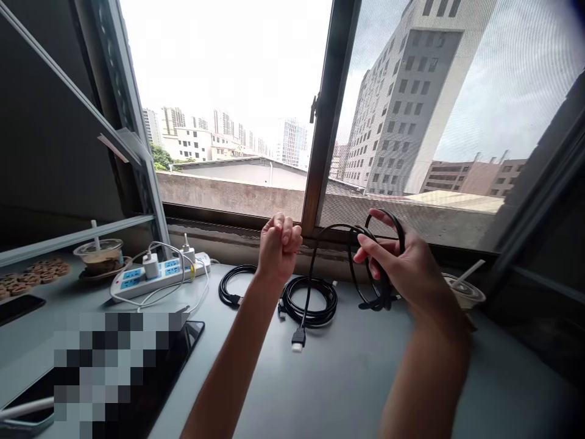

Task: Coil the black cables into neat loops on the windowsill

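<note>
L hand (280,247) is raised over the surface (338,378), fingers curled & pressed tight in a fist; can't tell if anything's inside. L forearm slants up & right from bottom edge. R hand (402,256), wrist bent inward, holds loops of black cable (384,297) w/ thumb & fingers half-curled round 'em; one end runs L, then down to plug (298,337) just in front of coiled cable (315,318).

Home or ofc workspace, unclear: desk (338,384) by window (326,116) w/ pwr strip (161,277), coiled cables (320,317) & drink cups (103,257)
</note>
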### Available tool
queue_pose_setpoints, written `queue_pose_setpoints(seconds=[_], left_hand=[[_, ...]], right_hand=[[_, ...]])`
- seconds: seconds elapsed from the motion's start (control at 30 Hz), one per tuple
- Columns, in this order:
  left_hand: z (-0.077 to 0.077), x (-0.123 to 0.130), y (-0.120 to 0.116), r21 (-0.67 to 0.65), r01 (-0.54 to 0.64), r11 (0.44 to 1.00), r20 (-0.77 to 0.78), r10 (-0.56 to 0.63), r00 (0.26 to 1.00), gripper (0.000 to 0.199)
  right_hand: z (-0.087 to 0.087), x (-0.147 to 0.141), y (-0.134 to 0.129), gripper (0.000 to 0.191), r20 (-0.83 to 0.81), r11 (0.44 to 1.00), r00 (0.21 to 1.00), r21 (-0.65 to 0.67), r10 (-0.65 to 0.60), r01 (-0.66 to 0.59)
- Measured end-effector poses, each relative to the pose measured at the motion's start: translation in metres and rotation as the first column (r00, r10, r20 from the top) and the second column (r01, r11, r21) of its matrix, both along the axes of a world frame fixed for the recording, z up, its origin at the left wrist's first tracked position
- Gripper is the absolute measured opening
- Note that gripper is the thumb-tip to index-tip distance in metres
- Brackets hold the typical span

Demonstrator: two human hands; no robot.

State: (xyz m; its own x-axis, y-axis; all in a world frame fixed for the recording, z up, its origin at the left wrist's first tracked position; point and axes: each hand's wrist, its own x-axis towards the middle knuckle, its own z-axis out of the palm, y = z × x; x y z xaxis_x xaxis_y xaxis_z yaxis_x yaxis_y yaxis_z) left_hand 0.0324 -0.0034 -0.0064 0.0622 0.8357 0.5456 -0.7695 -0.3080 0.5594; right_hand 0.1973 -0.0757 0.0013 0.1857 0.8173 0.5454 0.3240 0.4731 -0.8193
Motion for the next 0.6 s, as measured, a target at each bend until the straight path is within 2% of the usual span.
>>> queue_pose_setpoints(seconds=[0.07,0.1,0.13,0.17,0.2,0.23,0.27,0.33,0.4,0.53,0.6], left_hand=[[0.000,0.003,-0.004,0.058,0.012,0.998,-0.284,0.005,0.959,0.028],[-0.001,0.006,-0.007,0.070,0.078,0.994,-0.473,-0.036,0.880,0.026],[-0.002,0.008,-0.010,0.049,0.167,0.985,-0.641,-0.097,0.761,0.031],[-0.002,0.011,-0.013,0.006,0.245,0.970,-0.752,-0.157,0.640,0.042],[-0.003,0.015,-0.015,-0.032,0.285,0.958,-0.799,-0.196,0.568,0.055],[-0.004,0.019,-0.017,-0.051,0.285,0.957,-0.802,-0.210,0.560,0.063],[-0.005,0.023,-0.018,-0.040,0.245,0.969,-0.777,-0.184,0.602,0.066],[-0.007,0.030,-0.018,-0.007,0.157,0.988,-0.712,-0.115,0.693,0.062],[-0.008,0.031,-0.015,-0.013,0.115,0.993,-0.669,-0.094,0.737,0.056],[-0.004,0.017,-0.007,-0.084,0.087,0.993,-0.568,-0.120,0.814,0.035],[0.001,0.005,-0.004,-0.126,0.141,0.982,-0.497,-0.186,0.848,0.030]], right_hand=[[0.000,-0.003,0.004,0.063,-0.015,1.000,1.000,0.022,0.016,-0.015],[0.001,-0.006,0.006,0.063,-0.029,0.999,0.999,0.035,0.030,-0.029],[0.001,-0.009,0.008,0.062,-0.043,0.998,0.998,0.044,0.046,-0.044],[0.001,-0.011,0.010,0.061,-0.052,0.997,0.996,0.046,0.065,-0.063],[0.001,-0.014,0.012,0.060,-0.051,0.996,0.995,0.039,0.087,-0.085],[0.001,-0.016,0.013,0.058,-0.031,0.994,0.994,0.026,0.110,-0.109],[0.000,-0.018,0.015,0.056,0.010,0.991,0.991,0.005,0.132,-0.132],[-0.001,-0.021,0.018,0.051,0.111,0.984,0.978,-0.050,0.176,-0.171],[-0.003,-0.022,0.020,0.046,0.152,0.981,0.972,-0.092,0.182,-0.169],[-0.006,-0.017,0.025,0.046,0.098,0.995,0.993,-0.086,0.068,-0.060],[-0.007,-0.009,0.027,0.049,0.072,0.999,0.997,-0.039,0.001,0.002]])
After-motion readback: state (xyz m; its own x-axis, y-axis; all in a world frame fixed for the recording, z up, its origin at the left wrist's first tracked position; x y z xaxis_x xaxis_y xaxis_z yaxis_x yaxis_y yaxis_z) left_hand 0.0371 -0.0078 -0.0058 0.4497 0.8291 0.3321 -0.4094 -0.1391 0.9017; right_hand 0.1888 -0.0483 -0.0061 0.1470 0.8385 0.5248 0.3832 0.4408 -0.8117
